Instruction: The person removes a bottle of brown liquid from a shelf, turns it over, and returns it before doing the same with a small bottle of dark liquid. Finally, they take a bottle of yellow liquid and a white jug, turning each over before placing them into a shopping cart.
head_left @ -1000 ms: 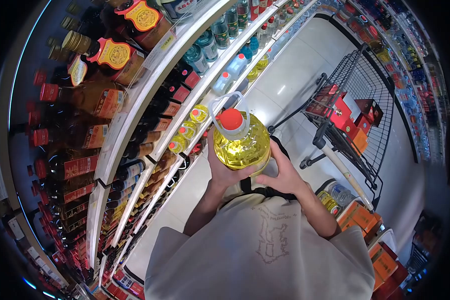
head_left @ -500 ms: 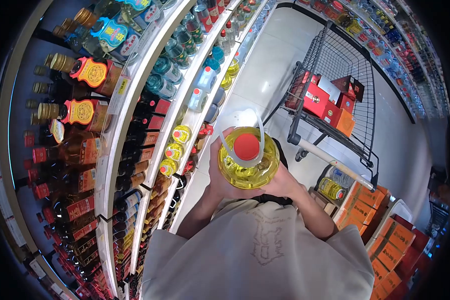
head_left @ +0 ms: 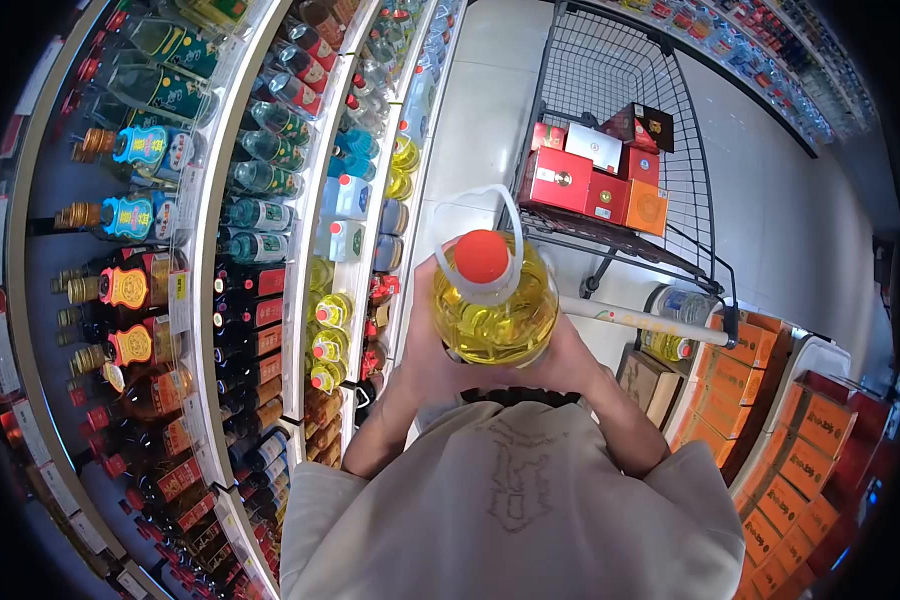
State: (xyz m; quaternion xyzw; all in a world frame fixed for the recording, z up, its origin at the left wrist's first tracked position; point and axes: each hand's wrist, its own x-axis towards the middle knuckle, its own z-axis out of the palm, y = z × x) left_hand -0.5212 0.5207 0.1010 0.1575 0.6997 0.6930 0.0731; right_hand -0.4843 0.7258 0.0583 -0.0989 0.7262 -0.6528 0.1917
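Observation:
A large clear jug of yellow liquid [head_left: 495, 325] is held upright in front of my chest, its red cap facing up at me and its white loop handle standing up. My left hand [head_left: 426, 335] wraps around its left side. On the right side my right hand [head_left: 572, 362] grips it low, with the fingers partly hidden behind the jug. The jug's label does not show. Smaller yellow jugs with red caps [head_left: 330, 345] stand on the shelf to my left.
A shopping cart [head_left: 705, 190] stands ahead to the right, holding red, white and orange boxes [head_left: 592, 190]. Its handle [head_left: 660, 325] reaches close to my right hand. Shelves of bottles [head_left: 140, 285] line the left side. Stacked orange boxes [head_left: 735, 385] stand at the right.
The cart appears nearer and further left in view, and the shelves have shifted with the turning view. The jug stays in both hands, tilted slightly differently.

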